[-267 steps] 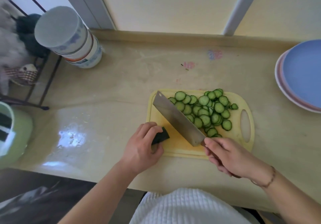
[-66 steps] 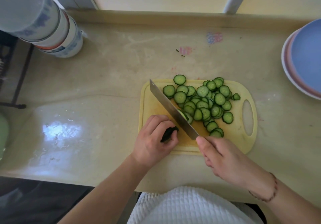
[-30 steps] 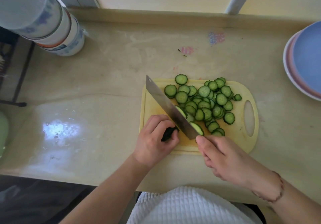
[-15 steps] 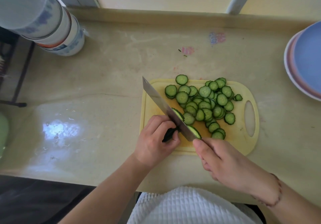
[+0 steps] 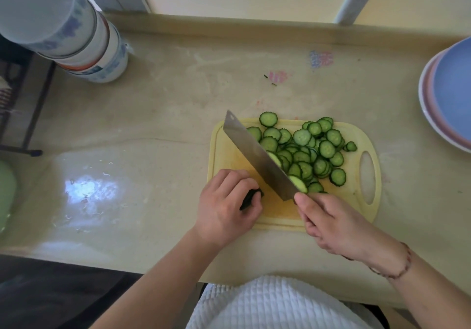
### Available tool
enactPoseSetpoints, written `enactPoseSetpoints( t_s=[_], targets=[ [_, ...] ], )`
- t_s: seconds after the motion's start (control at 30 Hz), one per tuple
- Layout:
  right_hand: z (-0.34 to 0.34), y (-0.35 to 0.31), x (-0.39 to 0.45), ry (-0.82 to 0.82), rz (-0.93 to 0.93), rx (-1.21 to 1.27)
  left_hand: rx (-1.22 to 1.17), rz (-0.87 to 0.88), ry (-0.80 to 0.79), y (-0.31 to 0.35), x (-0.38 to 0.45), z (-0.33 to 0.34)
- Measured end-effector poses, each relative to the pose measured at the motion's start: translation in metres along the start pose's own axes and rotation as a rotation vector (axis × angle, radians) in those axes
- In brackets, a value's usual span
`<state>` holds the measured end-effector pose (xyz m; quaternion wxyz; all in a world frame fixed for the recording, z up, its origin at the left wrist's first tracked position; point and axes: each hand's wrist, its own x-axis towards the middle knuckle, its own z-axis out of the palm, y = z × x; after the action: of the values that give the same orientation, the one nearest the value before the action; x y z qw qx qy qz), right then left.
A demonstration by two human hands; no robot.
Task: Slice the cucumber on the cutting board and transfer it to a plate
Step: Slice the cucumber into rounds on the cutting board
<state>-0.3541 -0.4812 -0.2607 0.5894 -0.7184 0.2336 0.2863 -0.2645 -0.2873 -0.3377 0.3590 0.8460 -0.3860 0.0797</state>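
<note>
Head view: the left hand (image 5: 224, 206) is curling tight over the last dark cucumber stub (image 5: 251, 197) on the board (image 5: 277, 214), fingertips tucked, probably to be keeping them off the blade. The right hand (image 5: 331, 226) is wrapping closed around the knife (image 5: 257, 155) handle, blade angling just beside the stub, two slices clinging. One board, one knife, dozens of slices (image 5: 305, 150); two stacked plates (image 5: 448, 94) are waiting well apart, empty.

A short dark-green cucumber stub (image 5: 251, 197) lies at the near left of the yellow cutting board (image 5: 356, 134). A heap of thin round cucumber slices (image 5: 303, 150) covers the board's far middle, one slice overhanging its far edge. Stacked blue and pink plates (image 5: 448, 99) sit well right of the board.
</note>
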Motion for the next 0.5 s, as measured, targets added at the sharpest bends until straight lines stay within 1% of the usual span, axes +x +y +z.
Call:
enactPoseSetpoints(
  t_s=[0.13, 0.2, 0.27, 0.33, 0.37, 0.4, 0.43, 0.5],
  targets=[
    [-0.004, -0.011, -0.014, -0.015, -0.111, -0.066, 0.037, 0.024, -0.006, 0.001, -0.003, -0.003],
    [-0.007, -0.019, -0.026, 0.041, -0.182, -0.157, 0.033, 0.059, 0.039, 0.001, -0.005, -0.005],
    [-0.010, -0.027, -0.037, 0.169, -0.248, -0.404, -0.003, 0.126, 0.117, 0.007, -0.004, -0.010],
    [-0.012, -0.033, -0.042, 0.280, -0.245, -0.708, -0.049, 0.233, 0.193, 0.023, 0.003, -0.017],
    [-0.012, -0.033, -0.042, 0.325, -0.233, -0.823, -0.063, 0.301, 0.200, 0.033, 0.011, -0.020],
    [-0.013, -0.032, -0.040, 0.355, -0.225, -0.896, -0.069, 0.372, 0.167, 0.043, 0.021, -0.022],
    [-0.014, -0.029, -0.038, 0.370, -0.222, -0.958, -0.064, 0.431, 0.096, 0.050, 0.032, -0.022],
    [-0.016, -0.023, -0.034, 0.416, -0.232, -1.052, -0.015, 0.468, -0.094, 0.058, 0.053, -0.015]
  ],
)
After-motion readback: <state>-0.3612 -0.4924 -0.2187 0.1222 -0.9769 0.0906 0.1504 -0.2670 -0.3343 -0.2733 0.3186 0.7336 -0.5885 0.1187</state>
